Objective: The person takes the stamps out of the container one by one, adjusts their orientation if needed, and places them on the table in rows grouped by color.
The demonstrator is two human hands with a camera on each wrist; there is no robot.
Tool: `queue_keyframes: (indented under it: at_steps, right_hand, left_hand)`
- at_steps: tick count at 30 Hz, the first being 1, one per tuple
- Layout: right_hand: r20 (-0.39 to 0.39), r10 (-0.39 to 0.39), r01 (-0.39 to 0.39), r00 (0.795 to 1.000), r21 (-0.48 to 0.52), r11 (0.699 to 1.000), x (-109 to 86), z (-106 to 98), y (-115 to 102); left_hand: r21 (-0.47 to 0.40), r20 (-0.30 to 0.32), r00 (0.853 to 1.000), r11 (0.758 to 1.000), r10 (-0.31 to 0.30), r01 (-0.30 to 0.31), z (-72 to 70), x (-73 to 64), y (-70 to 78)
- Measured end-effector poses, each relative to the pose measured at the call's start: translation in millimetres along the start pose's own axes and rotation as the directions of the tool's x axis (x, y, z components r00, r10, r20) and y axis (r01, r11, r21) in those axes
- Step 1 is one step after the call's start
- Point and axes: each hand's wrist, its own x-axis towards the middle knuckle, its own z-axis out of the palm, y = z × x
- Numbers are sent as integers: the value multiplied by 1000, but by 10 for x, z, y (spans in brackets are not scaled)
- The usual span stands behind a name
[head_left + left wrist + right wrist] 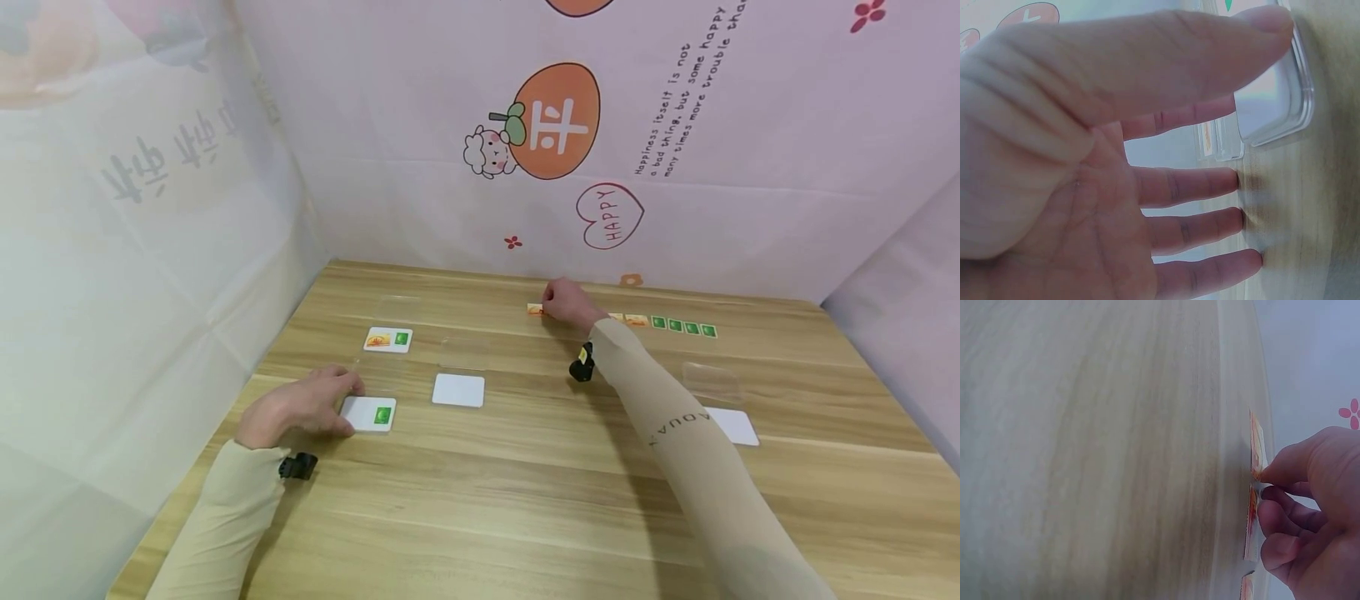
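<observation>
While spread flat, left hand (296,407) touching white green-marked card (369,413) near tabletop's (525,483) left edge; right hand (572,303) pinching small orange tile (1252,522) by far edge.

I'm seeing a blank white card (458,390) lying mid-surface, another white card (735,426) lying toward the right, and a card with orange and green stickers (387,339) sitting farther back left. Four green stickers (683,327) are lining up near the printed backdrop (558,121).
</observation>
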Motion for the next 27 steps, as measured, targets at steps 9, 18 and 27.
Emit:
queue_keyframes:
  at_steps: [9,18,27]
  right_hand:
    - [6,18,-18,1000,-23,1000,13,15,29]
    - [14,35,-35,999,-39,999,44,41,42]
    - [17,45,-44,999,-54,998,52,44,58]
  left_hand:
    - [-3,1,1000,1000,0,0,1,-4,9]
    - [-1,5,1000,1000,1,-1,4,-9,12]
    - [-5,4,1000,1000,0,0,-2,-8,16]
